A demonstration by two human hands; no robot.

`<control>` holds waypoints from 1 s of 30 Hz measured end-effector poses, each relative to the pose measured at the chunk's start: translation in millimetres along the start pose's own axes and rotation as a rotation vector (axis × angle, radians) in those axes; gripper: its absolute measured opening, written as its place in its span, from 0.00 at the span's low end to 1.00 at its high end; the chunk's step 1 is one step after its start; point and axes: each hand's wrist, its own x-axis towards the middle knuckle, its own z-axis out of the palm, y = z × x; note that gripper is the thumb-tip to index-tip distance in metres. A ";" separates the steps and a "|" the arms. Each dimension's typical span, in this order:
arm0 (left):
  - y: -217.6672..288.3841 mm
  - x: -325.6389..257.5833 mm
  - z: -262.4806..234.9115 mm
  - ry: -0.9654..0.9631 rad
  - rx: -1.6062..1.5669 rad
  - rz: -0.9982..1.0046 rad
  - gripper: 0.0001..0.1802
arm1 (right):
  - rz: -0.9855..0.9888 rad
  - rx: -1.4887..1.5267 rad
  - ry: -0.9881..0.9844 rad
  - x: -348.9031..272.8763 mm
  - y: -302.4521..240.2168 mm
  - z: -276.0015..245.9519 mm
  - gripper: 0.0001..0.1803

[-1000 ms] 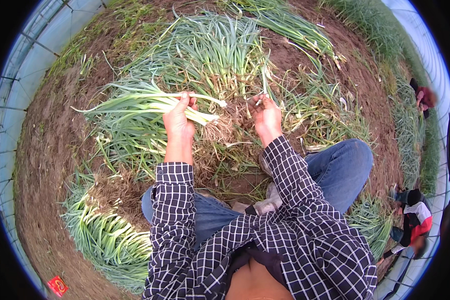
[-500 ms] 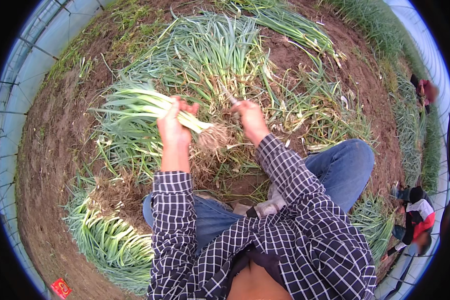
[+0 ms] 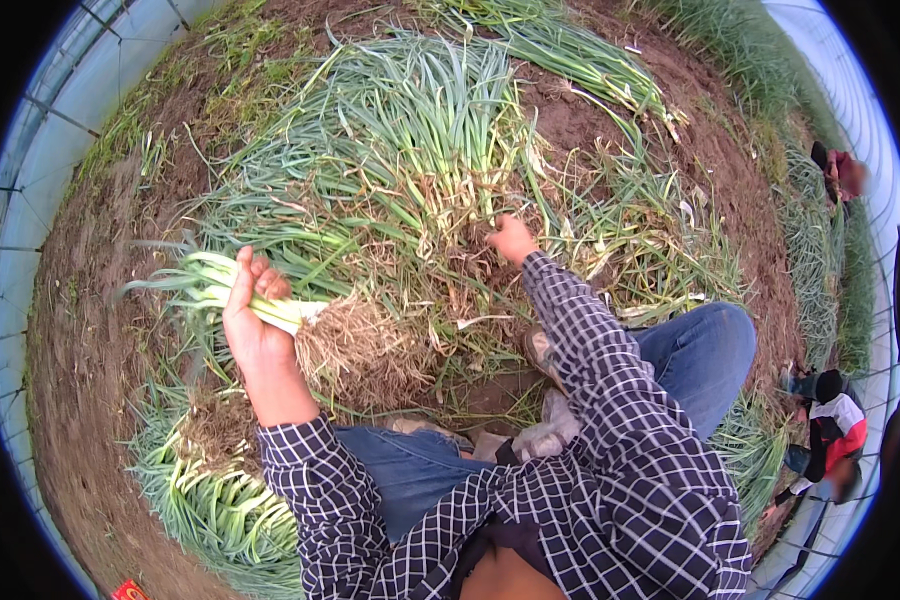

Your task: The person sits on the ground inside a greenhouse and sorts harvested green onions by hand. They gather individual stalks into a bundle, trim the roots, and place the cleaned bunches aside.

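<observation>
Currently we grip a bunch of white-stemmed green onions with hairy roots (image 3: 270, 305) in the closed left hand (image 3: 252, 325), while the right hand (image 3: 511, 240), fingers curled into the loose pile of uprooted green onions (image 3: 410, 170), must isolate another stalk, its hold indiscernible.

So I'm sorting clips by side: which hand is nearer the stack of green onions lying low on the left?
Left. The left hand, gripping a bunch of green onions, is just above the stack of green onions. The right hand reaches into the big pile, far off.

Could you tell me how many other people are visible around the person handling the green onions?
2: one person at the upper right edge by the plants, another person crouched at the lower right edge. More may be hidden beyond the rim.
</observation>
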 end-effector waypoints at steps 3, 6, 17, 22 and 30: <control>-0.5 2.7 -6.9 -0.015 0.031 -0.029 0.13 | 0.178 -0.145 -0.195 -6.2 -36.5 5.7 0.32; 0.3 -2.2 -6.8 -0.014 0.100 -0.014 0.15 | 0.152 0.478 -0.206 -15.4 -67.3 -41.5 0.20; -10.2 -7.2 2.3 -0.026 0.116 0.011 0.17 | -0.087 1.569 0.157 -32.4 -147.2 -204.2 0.13; -4.8 -20.3 1.3 0.019 0.176 0.081 0.18 | -0.679 1.475 0.079 -94.2 -235.9 -254.3 0.13; -22.6 -19.5 12.1 0.043 0.322 0.076 0.21 | -0.224 1.199 -0.342 -94.7 -217.2 -101.5 0.08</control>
